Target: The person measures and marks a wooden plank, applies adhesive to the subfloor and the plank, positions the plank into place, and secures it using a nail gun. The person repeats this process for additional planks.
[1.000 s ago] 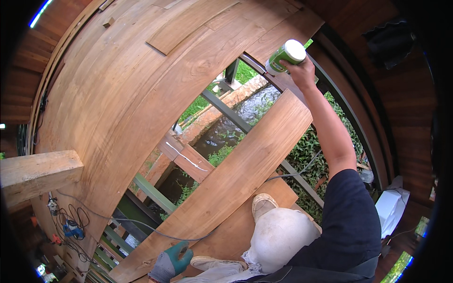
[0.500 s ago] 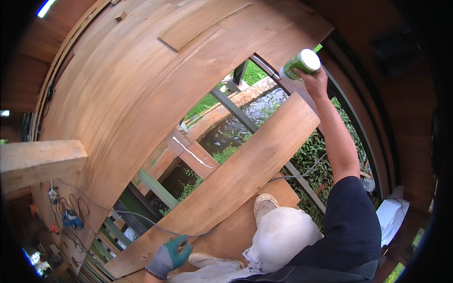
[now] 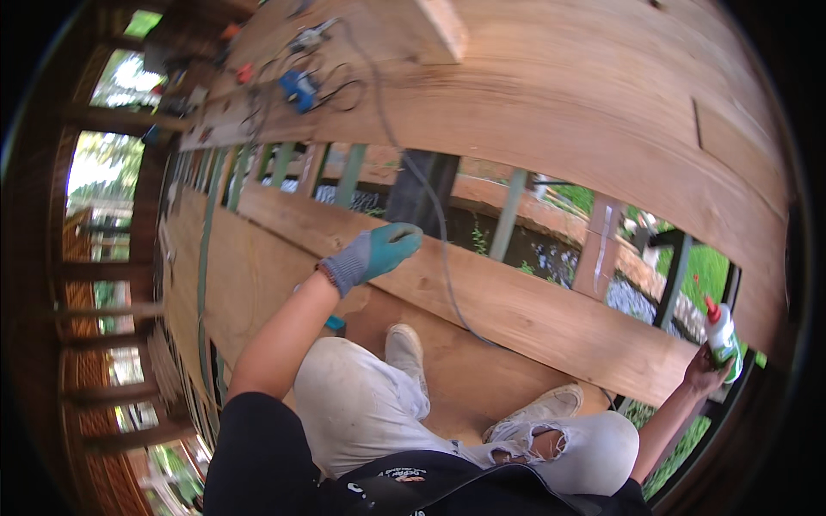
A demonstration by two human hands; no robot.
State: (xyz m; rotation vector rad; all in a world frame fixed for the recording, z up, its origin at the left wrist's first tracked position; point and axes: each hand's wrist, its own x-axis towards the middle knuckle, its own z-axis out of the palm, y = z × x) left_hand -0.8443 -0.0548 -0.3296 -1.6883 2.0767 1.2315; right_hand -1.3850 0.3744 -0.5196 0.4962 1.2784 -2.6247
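Observation:
At the right, my bare right hand (image 3: 704, 375) is closed around the lower part of a glue bottle (image 3: 721, 330), white and green, its red nozzle pointing up. My left hand (image 3: 385, 253), in a grey and teal glove, hangs over a long loose plank (image 3: 482, 297), apparently empty, its fingers loosely bent and slightly blurred. I cannot tell whether the glove touches the plank. Beyond the plank, a white line of glue (image 3: 605, 225) runs along a brown crosspiece (image 3: 592, 262). Both my feet are on a wooden board (image 3: 465, 391).
Open gaps between the joists (image 3: 509, 215) show water and plants below. A grey cable (image 3: 422, 181) crosses the gap and the plank. On the laid decking (image 3: 551, 112) lie a blue power tool (image 3: 298, 90) and a squared timber (image 3: 439, 34). A smaller board (image 3: 740, 142) lies at far right.
My view has swung left. The glue bottle has turned from base up to nozzle up, still in my right hand. My gloved left hand has lifted forward over the plank.

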